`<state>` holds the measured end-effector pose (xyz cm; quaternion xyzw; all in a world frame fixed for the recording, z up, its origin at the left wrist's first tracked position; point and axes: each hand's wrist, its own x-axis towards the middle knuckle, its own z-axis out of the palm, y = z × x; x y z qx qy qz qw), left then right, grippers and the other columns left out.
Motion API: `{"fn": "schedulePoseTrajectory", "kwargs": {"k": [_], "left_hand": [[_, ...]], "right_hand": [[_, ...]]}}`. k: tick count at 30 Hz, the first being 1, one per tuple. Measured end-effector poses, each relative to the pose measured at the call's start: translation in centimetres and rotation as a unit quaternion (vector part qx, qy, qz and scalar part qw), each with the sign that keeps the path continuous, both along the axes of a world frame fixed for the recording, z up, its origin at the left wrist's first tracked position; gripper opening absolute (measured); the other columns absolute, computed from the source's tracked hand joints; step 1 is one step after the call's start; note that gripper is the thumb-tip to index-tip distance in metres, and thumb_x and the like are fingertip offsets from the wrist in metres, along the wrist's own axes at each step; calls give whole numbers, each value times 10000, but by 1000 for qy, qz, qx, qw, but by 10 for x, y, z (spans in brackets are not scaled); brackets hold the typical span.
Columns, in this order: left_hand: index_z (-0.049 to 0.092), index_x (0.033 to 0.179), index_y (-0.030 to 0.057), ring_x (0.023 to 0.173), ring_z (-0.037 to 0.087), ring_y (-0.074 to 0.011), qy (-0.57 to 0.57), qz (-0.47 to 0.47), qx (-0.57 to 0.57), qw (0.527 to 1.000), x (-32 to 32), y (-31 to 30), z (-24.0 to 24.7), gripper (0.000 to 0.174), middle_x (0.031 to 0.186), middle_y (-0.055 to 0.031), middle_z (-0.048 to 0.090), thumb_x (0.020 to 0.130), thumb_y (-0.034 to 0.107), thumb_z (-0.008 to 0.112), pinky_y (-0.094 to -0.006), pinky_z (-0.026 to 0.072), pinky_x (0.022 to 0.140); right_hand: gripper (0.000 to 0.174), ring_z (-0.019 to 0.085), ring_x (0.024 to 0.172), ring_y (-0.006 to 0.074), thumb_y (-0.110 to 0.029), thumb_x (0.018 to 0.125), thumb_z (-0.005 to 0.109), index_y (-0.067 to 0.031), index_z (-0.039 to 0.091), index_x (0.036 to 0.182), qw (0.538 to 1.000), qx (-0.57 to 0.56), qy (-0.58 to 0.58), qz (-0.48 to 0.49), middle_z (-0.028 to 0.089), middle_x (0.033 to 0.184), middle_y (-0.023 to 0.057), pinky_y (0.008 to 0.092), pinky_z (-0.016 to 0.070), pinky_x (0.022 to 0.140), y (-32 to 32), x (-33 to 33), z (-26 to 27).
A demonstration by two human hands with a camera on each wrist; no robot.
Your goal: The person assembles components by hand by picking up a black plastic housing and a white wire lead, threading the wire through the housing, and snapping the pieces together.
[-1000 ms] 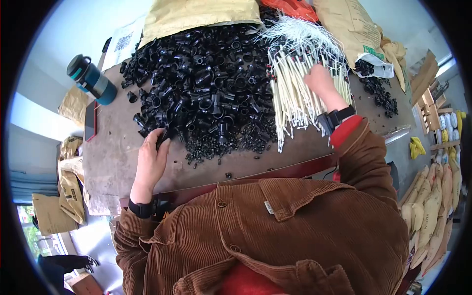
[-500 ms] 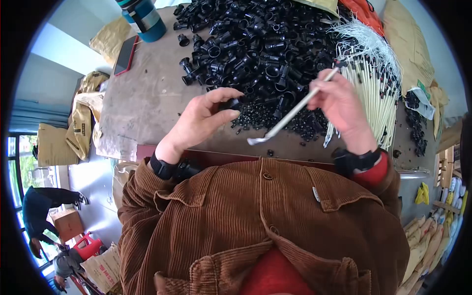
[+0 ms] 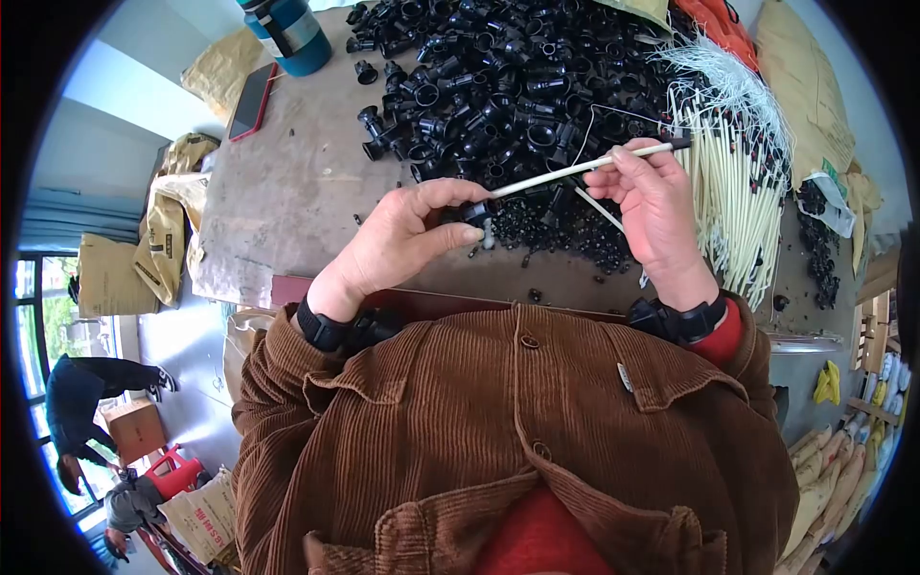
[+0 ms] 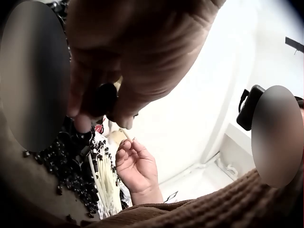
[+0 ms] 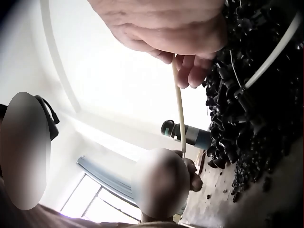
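My left hand (image 3: 388, 244) pinches a small black plastic fitting (image 3: 476, 213) between thumb and fingers over the near edge of the pile. My right hand (image 3: 659, 211) grips a thin cream-white tube (image 3: 551, 179) with a black cap (image 3: 681, 143) at its far end. The tube slants down to the left, its tip right at the fitting; the left fingers partly hide that meeting. A second white tube (image 3: 600, 209) shows just under the right hand. In the right wrist view, the held tube (image 5: 179, 107) runs from the right fingers toward the other hand.
A heap of black fittings (image 3: 498, 86) covers the table's middle, with tiny black parts (image 3: 594, 244) at its front. Capped white tubes (image 3: 733, 192) lie bundled at right. A blue bottle (image 3: 302, 43) and a phone (image 3: 252, 101) are at left. People bend down at far left.
My right hand has left the tube bundle with one tube and brought its tip to the fitting. The left hand has risen from the heap's edge with the fitting, and the head view has shifted.
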<state>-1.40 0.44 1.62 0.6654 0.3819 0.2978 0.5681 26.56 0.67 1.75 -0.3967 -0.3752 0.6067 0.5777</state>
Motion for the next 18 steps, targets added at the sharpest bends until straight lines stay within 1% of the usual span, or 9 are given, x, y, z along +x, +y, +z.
{"fn": "schedulePoseTrajectory", "kwargs": {"k": [3, 8, 11, 12, 14, 15, 16, 17, 18], "left_hand": [[616, 1147, 39, 675, 512, -78, 81, 41, 110, 990, -1, 2, 1, 327, 851, -34, 606, 833, 82, 699, -231, 448, 625], [614, 1136, 30, 687, 550, -132, 76, 15, 99, 992, 7, 0, 13, 332, 877, -78, 618, 820, 82, 702, -268, 466, 641], [608, 1127, 26, 732, 586, -211, 119, -38, 148, 981, 16, 1, 15, 321, 911, -107, 617, 815, 55, 679, -304, 478, 671], [608, 1127, 26, 732, 586, -211, 116, -43, 152, 981, 18, 2, 15, 321, 911, -107, 617, 815, 55, 679, -304, 478, 671], [598, 1117, 21, 783, 594, -273, 128, -49, 234, 962, 18, 3, 15, 314, 930, -125, 605, 810, 36, 659, -328, 483, 697], [592, 1113, 18, 808, 598, -304, 131, -53, 275, 951, 17, 5, 16, 311, 940, -134, 600, 807, 26, 649, -340, 486, 711], [592, 1113, 18, 808, 598, -304, 122, -62, 281, 950, 13, 5, 18, 311, 940, -134, 600, 807, 26, 649, -340, 486, 711], [589, 1098, 10, 833, 594, -318, 156, -40, 278, 947, 5, 6, 22, 305, 943, -143, 601, 799, 17, 647, -345, 481, 735], [585, 1083, 2, 858, 589, -333, 191, -16, 274, 943, -1, 6, 25, 299, 947, -152, 602, 791, 7, 646, -350, 476, 760]], "right_hand": [[46, 674, 756, 221, -43, 913, 572, -36, 569, 958, 998, 45, 24, -22, 656, 852, 115, 322, 560, 675, -3, 5, 10], [54, 669, 733, 207, -67, 910, 588, -34, 565, 946, 999, 38, -1, 7, 655, 832, 106, 316, 557, 669, -7, -14, 7], [73, 657, 695, 191, -91, 913, 587, -29, 561, 941, 988, -11, -106, 112, 650, 810, 92, 286, 538, 639, -14, -33, -1], [73, 657, 695, 191, -91, 913, 587, -29, 561, 941, 988, -9, -108, 106, 650, 810, 92, 286, 538, 639, -16, -38, -2], [126, 616, 637, 158, -121, 920, 578, -11, 566, 981, 936, -96, -216, 260, 639, 796, 73, 257, 492, 595, -19, -42, 2], [126, 616, 637, 158, -121, 920, 578, -11, 566, 981, 938, -95, -222, 248, 639, 796, 73, 257, 492, 595, -22, -37, 8], [153, 596, 632, 148, -138, 925, 575, -7, 563, 1001, 923, -12, -316, 220, 633, 788, 61, 253, 475, 594, -27, -31, 17], [180, 576, 627, 139, -156, 929, 573, -3, 560, 1022, 891, 69, -407, 190, 626, 779, 48, 248, 459, 593, -30, -26, 27], [207, 556, 622, 129, -173, 934, 571, 2, 557, 1043, 843, 147, -492, 161, 619, 770, 36, 243, 442, 592, -32, -21, 32]]}}
